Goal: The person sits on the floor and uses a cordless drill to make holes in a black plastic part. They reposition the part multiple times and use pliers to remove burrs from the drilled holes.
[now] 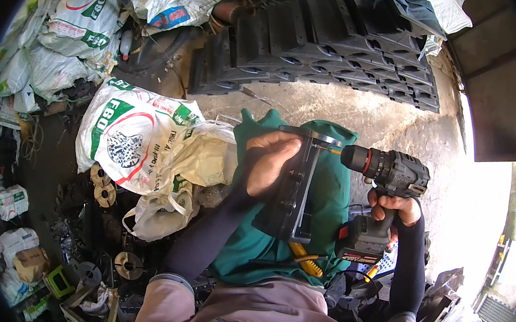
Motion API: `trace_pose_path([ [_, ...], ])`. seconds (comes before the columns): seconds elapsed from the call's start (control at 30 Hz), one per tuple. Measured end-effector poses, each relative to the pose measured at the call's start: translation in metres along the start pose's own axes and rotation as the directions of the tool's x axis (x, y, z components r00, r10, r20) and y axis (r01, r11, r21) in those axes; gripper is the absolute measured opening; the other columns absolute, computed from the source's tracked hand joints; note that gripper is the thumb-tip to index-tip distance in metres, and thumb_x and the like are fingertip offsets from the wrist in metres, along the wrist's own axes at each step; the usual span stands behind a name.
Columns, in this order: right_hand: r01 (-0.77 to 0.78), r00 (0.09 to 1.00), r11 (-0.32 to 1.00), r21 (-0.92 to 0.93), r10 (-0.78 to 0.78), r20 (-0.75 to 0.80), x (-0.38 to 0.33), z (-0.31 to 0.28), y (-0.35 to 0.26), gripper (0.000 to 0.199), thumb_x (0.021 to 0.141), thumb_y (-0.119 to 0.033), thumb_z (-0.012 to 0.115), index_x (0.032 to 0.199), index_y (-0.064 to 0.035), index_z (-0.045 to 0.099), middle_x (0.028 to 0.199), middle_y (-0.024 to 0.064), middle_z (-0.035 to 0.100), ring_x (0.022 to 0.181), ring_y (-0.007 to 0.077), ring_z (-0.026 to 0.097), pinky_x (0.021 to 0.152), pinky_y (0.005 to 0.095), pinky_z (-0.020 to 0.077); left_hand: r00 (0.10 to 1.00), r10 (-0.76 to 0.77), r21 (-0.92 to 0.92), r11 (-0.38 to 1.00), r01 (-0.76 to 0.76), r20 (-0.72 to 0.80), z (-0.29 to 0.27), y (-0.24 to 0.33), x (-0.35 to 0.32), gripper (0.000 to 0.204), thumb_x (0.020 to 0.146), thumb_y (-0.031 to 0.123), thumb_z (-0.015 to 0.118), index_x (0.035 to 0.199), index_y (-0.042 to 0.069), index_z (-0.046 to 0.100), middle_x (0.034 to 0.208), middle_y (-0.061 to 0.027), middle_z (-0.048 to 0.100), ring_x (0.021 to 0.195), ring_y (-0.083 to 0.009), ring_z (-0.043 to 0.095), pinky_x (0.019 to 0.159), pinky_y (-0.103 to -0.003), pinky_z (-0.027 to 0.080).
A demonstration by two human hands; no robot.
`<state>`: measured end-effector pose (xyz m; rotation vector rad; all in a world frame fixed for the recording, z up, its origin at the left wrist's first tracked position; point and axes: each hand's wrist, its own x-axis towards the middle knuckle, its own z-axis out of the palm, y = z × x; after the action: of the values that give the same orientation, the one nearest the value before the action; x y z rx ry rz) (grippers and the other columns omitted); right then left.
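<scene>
My left hand (pixel 273 162) grips the top of a dark metal part (pixel 295 189) that stands on edge over a green cloth (pixel 329 193). My right hand (pixel 395 208) holds the handle of a black cordless drill (pixel 387 173) with a red-trimmed battery. The drill's bit points left and meets the upper right edge of the metal part. A yellow-handled tool (pixel 305 260) lies on the cloth below the part. Both forearms wear dark sleeves.
White printed sacks (pixel 129 139) and a plastic bag (pixel 166 211) lie to the left. A stack of black ribbed track pieces (pixel 343 51) fills the back. Brass-coloured rings (pixel 104 194) and metal scraps litter the floor at lower left. Bright daylight comes from the right.
</scene>
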<state>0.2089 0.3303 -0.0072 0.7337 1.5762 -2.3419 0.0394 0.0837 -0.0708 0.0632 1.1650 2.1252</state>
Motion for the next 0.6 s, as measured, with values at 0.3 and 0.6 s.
trace_pose_path([
  [0.3,0.001,1.000,0.999,-0.040,-0.001,-0.010,0.004,0.005,-0.003,0.057,0.071,-0.019,0.078,0.119,-0.0007,0.053,0.083,0.0136,0.064,0.048,0.0148,0.055,0.048,0.0272,0.0478,0.999,-0.003,-0.014,1.000,0.002,-0.043,0.008,0.002,-0.005,0.010,0.092,0.007,0.061,0.098,-0.001,0.064,0.088,-0.0022,0.067,0.077,-0.0063,0.061,0.071,-0.021,0.049],
  [0.6,0.005,1.000,1.000,-0.007,-0.005,-0.015,0.006,0.008,-0.003,0.057,0.070,-0.017,0.076,0.119,0.0001,0.053,0.085,0.0149,0.064,0.049,0.0148,0.056,0.048,0.0275,0.0482,1.000,-0.009,-0.034,0.999,0.009,-0.008,0.010,0.010,-0.011,0.016,0.093,0.009,0.060,0.102,-0.003,0.065,0.092,-0.0053,0.068,0.079,-0.0079,0.062,0.072,-0.022,0.050],
])
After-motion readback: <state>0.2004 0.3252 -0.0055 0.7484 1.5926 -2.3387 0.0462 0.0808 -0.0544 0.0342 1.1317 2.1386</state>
